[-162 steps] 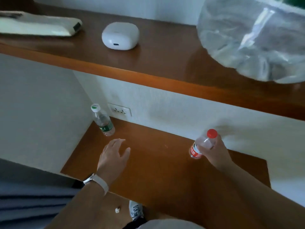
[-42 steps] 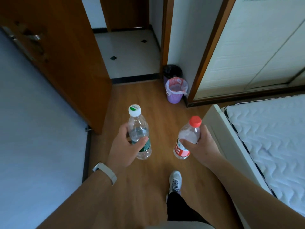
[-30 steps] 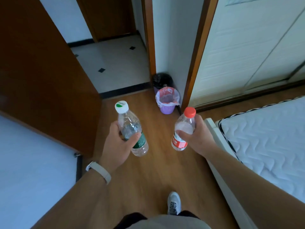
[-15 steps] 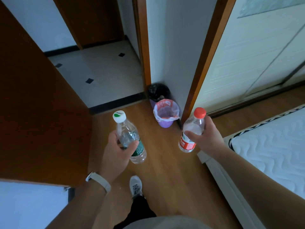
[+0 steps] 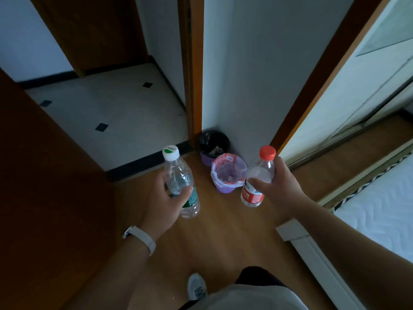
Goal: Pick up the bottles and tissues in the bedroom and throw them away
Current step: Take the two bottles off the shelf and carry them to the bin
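My left hand [image 5: 162, 201] grips a clear plastic bottle with a white-and-green cap and green label [image 5: 178, 177], held upright. A clear bottle with a red cap and red label [image 5: 260, 173] is gripped in my right hand [image 5: 280, 189], tilted slightly. Both bottles hang above the wooden floor, just short of two small bins in the corner. The nearer purple bin with a pink-white liner [image 5: 228, 173] sits between the two bottles. Behind it stands a purple bin with a black liner [image 5: 213, 144]. No tissues are in view.
An open wooden door [image 5: 51, 186] fills the left side. A wooden door frame [image 5: 193, 70] rises behind the bins, with a tiled floor [image 5: 111, 108] beyond. The white bed frame corner [image 5: 290, 230] and mattress [image 5: 380, 211] lie on the right. My shoe [image 5: 196, 286] is below.
I have walked closer to the bins; they now sit larger, directly between the two bottles. Both hands still hold their bottles, carried forward with me.
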`<state>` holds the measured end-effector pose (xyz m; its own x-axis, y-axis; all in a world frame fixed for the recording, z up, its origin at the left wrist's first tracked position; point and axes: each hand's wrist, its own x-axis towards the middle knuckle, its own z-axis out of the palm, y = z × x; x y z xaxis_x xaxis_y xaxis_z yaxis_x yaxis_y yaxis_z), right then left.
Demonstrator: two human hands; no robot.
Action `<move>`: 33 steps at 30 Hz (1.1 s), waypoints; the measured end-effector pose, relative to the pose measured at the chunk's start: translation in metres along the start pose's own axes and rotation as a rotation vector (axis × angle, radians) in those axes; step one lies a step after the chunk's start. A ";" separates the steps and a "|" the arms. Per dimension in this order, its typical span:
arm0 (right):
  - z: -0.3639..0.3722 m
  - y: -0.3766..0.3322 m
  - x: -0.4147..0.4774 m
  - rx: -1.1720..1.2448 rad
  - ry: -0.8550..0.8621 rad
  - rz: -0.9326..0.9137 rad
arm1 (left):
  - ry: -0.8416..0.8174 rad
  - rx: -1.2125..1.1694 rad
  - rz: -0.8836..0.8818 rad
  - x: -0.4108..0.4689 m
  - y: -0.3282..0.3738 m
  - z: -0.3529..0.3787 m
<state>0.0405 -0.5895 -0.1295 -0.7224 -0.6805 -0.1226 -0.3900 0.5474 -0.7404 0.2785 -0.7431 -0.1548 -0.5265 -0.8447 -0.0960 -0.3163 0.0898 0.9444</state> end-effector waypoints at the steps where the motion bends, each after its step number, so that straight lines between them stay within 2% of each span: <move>1: 0.004 -0.003 0.009 0.001 0.004 0.006 | 0.000 -0.006 -0.002 0.011 -0.002 -0.003; 9: 0.036 0.011 0.091 0.053 0.009 0.103 | -0.093 0.020 -0.039 0.107 -0.026 0.005; 16: 0.063 0.015 0.216 0.122 -0.059 0.174 | -0.112 0.076 -0.078 0.230 -0.016 0.034; 25: 0.043 0.005 0.374 0.101 -0.036 0.198 | -0.170 0.167 -0.085 0.387 0.015 0.078; 33: 0.033 0.030 0.430 0.147 0.024 0.304 | -0.242 0.245 -0.066 0.470 0.018 0.114</move>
<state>-0.2631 -0.8819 -0.2260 -0.8067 -0.4845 -0.3384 -0.0695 0.6464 -0.7598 -0.0640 -1.0783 -0.2189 -0.6614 -0.7058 -0.2536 -0.5200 0.1879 0.8333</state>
